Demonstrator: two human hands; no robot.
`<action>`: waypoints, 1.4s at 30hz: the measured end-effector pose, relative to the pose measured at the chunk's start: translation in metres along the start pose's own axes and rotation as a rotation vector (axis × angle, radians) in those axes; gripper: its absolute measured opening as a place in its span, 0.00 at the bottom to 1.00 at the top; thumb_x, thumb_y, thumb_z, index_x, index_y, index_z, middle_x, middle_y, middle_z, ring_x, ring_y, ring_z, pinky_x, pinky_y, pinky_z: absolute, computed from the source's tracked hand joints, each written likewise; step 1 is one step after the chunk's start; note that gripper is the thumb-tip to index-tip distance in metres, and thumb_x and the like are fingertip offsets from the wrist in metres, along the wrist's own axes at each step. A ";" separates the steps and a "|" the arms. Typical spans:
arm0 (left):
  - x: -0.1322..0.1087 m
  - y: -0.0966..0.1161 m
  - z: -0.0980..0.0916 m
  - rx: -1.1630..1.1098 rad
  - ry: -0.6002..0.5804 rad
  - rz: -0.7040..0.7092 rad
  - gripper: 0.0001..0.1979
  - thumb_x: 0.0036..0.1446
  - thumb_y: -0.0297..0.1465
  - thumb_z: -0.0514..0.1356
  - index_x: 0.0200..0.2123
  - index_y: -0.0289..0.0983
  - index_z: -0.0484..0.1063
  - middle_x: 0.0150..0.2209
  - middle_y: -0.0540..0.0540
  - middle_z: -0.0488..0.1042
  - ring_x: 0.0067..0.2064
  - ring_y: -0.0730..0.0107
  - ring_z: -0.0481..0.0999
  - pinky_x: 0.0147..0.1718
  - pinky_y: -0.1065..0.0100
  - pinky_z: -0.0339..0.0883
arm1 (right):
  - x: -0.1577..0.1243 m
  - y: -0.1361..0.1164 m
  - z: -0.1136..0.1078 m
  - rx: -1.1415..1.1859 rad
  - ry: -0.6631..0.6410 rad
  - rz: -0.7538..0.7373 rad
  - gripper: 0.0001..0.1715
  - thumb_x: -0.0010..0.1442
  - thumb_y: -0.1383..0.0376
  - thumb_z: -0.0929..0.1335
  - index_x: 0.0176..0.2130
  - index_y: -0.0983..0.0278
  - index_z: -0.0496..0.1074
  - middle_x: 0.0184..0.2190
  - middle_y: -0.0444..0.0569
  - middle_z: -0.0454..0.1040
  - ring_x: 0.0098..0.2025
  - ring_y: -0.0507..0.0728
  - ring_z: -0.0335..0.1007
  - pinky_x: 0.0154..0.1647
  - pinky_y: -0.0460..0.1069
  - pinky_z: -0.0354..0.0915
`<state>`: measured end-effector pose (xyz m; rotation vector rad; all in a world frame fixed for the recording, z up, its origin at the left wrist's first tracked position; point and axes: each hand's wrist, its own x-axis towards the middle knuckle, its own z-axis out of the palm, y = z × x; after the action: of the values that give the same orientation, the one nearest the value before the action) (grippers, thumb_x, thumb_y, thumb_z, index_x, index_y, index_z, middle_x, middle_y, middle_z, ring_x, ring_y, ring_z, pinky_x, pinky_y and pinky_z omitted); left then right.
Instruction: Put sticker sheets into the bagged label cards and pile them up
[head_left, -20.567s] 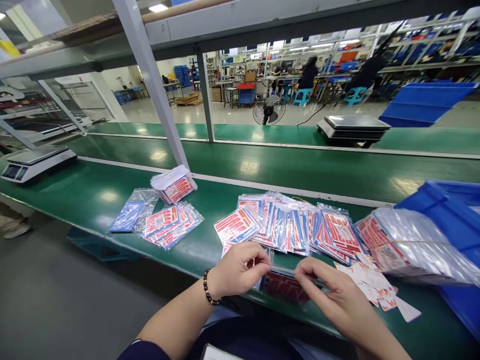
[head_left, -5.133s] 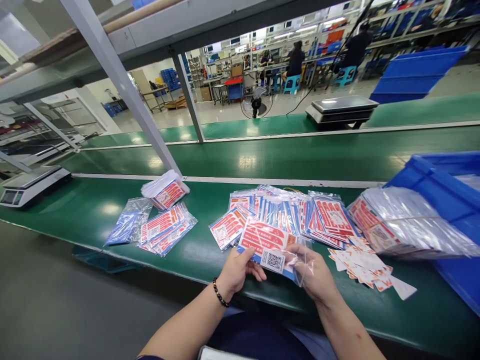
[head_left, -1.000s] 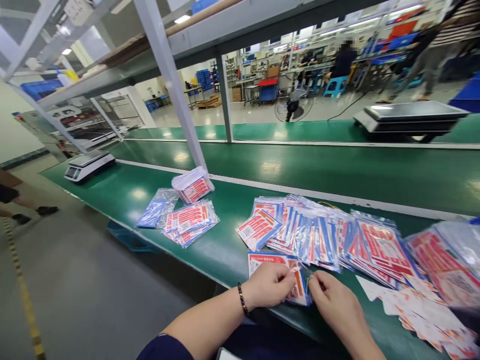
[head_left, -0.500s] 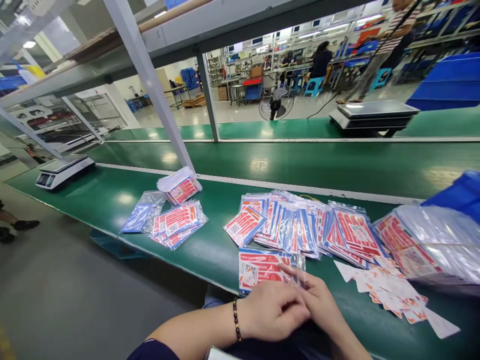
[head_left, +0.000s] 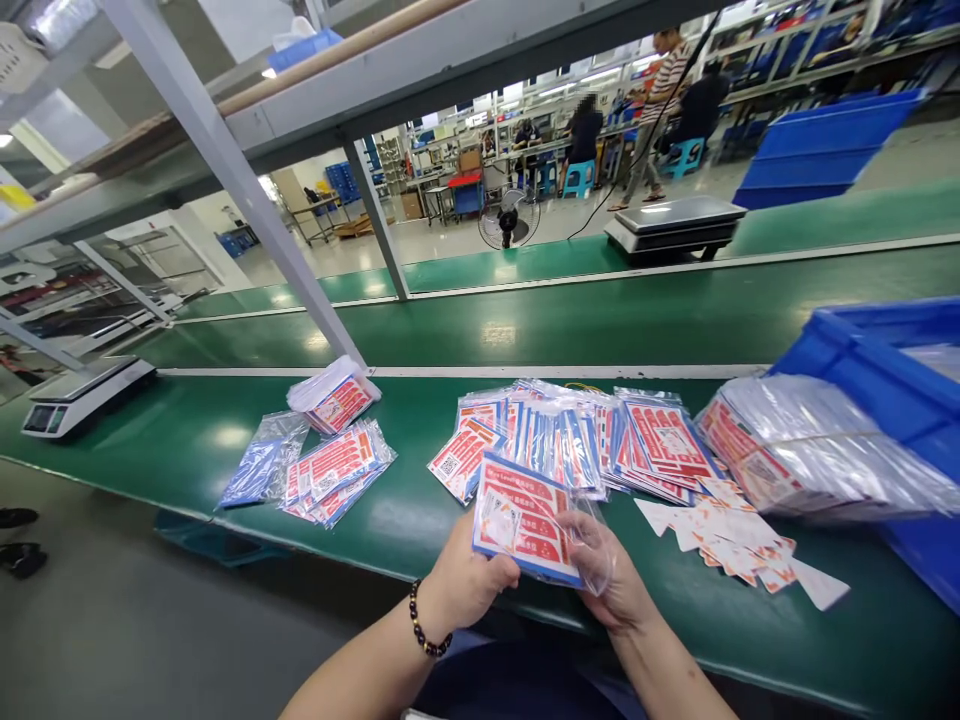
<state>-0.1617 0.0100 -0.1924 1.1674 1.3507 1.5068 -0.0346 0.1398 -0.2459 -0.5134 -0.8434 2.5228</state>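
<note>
A red, white and blue printed card in a clear plastic bag (head_left: 525, 520) is held up above the near edge of the green bench. My left hand (head_left: 469, 580) grips its lower left corner, thumb in front. At the right end, my right hand (head_left: 607, 570) has its fingers around the bag's clear, loose end. Behind it lies a wide row of similar bagged cards (head_left: 555, 450). To the right of my right hand, small white and orange paper pieces (head_left: 739, 535) are scattered in a heap.
A banded stack of bagged cards (head_left: 810, 450) leans by a blue crate (head_left: 900, 350) at right. Smaller piles of bagged cards (head_left: 337, 470) lie left, near a flat blue packet (head_left: 259, 470). Scales (head_left: 90, 395) stand far left and across the belt (head_left: 675, 225). A post (head_left: 232, 180) rises at left.
The bagged card has been lifted off the bench and tilted up. My left hand has moved left to its lower corner; my right hand holds the other end. The view has turned right.
</note>
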 end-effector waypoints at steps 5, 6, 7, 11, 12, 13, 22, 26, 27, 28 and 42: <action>0.005 0.012 0.010 -0.167 0.117 0.138 0.48 0.43 0.56 0.57 0.61 0.38 0.44 0.44 0.39 0.65 0.34 0.72 0.69 0.32 0.72 0.66 | 0.000 0.011 0.004 -0.014 -0.013 0.075 0.14 0.35 0.66 0.76 0.26 0.66 0.74 0.28 0.50 0.73 0.30 0.55 0.71 0.32 0.48 0.67; 0.008 0.013 0.009 -0.133 0.149 0.172 0.51 0.42 0.55 0.58 0.63 0.41 0.36 0.51 0.38 0.60 0.42 0.66 0.68 0.41 0.68 0.65 | 0.000 0.012 0.005 -0.020 -0.024 0.084 0.16 0.34 0.66 0.76 0.27 0.67 0.74 0.29 0.51 0.73 0.31 0.56 0.71 0.34 0.48 0.67; 0.010 0.014 0.008 -0.107 0.160 0.199 0.52 0.43 0.54 0.58 0.63 0.42 0.33 0.56 0.38 0.53 0.51 0.61 0.64 0.49 0.64 0.61 | 0.000 0.013 0.006 -0.025 -0.039 0.092 0.18 0.33 0.65 0.77 0.28 0.67 0.74 0.29 0.52 0.73 0.33 0.57 0.71 0.35 0.49 0.67; 0.019 0.011 0.001 -0.210 0.117 0.234 0.49 0.47 0.50 0.59 0.64 0.40 0.36 0.61 0.39 0.45 0.61 0.53 0.49 0.58 0.57 0.47 | -0.001 0.014 0.007 -0.022 -0.077 0.078 0.22 0.33 0.63 0.77 0.32 0.66 0.75 0.32 0.53 0.73 0.36 0.60 0.71 0.40 0.51 0.66; 0.020 0.009 0.000 -0.212 0.142 0.230 0.45 0.49 0.47 0.59 0.63 0.39 0.40 0.61 0.39 0.46 0.61 0.53 0.49 0.58 0.57 0.47 | -0.001 0.013 0.007 -0.025 -0.067 0.063 0.21 0.34 0.64 0.77 0.33 0.65 0.75 0.33 0.53 0.73 0.36 0.59 0.71 0.40 0.51 0.67; 0.020 0.007 -0.001 -0.192 0.190 0.220 0.40 0.52 0.44 0.58 0.63 0.38 0.44 0.61 0.39 0.47 0.61 0.54 0.49 0.58 0.58 0.47 | -0.001 0.012 0.006 -0.023 -0.051 0.045 0.20 0.35 0.66 0.76 0.33 0.64 0.75 0.35 0.52 0.73 0.37 0.59 0.71 0.40 0.50 0.67; 0.015 -0.025 0.010 -0.204 0.296 -0.239 0.18 0.52 0.40 0.58 0.35 0.28 0.65 0.27 0.42 0.68 0.23 0.73 0.66 0.17 0.72 0.61 | 0.003 0.008 0.003 -0.159 -0.048 -0.067 0.23 0.43 0.66 0.74 0.42 0.59 0.72 0.42 0.50 0.71 0.39 0.57 0.70 0.41 0.50 0.68; 0.016 -0.036 0.017 -0.217 0.368 -0.239 0.17 0.52 0.39 0.59 0.32 0.28 0.65 0.27 0.43 0.68 0.24 0.74 0.67 0.19 0.72 0.62 | 0.004 0.008 -0.003 -0.351 0.066 -0.176 0.26 0.46 0.64 0.73 0.46 0.63 0.69 0.49 0.53 0.66 0.45 0.59 0.68 0.45 0.52 0.66; 0.016 -0.039 0.019 -0.271 0.376 -0.232 0.17 0.52 0.38 0.60 0.33 0.28 0.64 0.28 0.43 0.68 0.24 0.74 0.67 0.19 0.72 0.62 | 0.005 0.008 -0.005 -0.403 0.109 -0.198 0.27 0.46 0.63 0.72 0.47 0.65 0.69 0.49 0.54 0.66 0.44 0.60 0.68 0.44 0.52 0.66; 0.017 -0.041 0.021 -0.329 0.385 -0.231 0.17 0.51 0.38 0.60 0.34 0.28 0.64 0.29 0.43 0.69 0.24 0.74 0.67 0.19 0.72 0.62 | 0.005 0.006 -0.006 -0.460 0.157 -0.212 0.28 0.46 0.63 0.72 0.47 0.66 0.68 0.48 0.55 0.67 0.42 0.60 0.68 0.42 0.52 0.67; 0.019 -0.049 0.026 -0.660 0.563 -0.287 0.21 0.48 0.39 0.63 0.38 0.27 0.64 0.32 0.41 0.70 0.26 0.72 0.70 0.17 0.74 0.61 | 0.005 -0.012 -0.011 -0.950 0.385 -0.419 0.26 0.51 0.58 0.68 0.48 0.68 0.69 0.41 0.53 0.71 0.40 0.56 0.69 0.42 0.48 0.67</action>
<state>-0.1425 0.0412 -0.2383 0.1317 1.1409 1.9226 -0.0303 0.1554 -0.2475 -0.9398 -1.7385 1.4606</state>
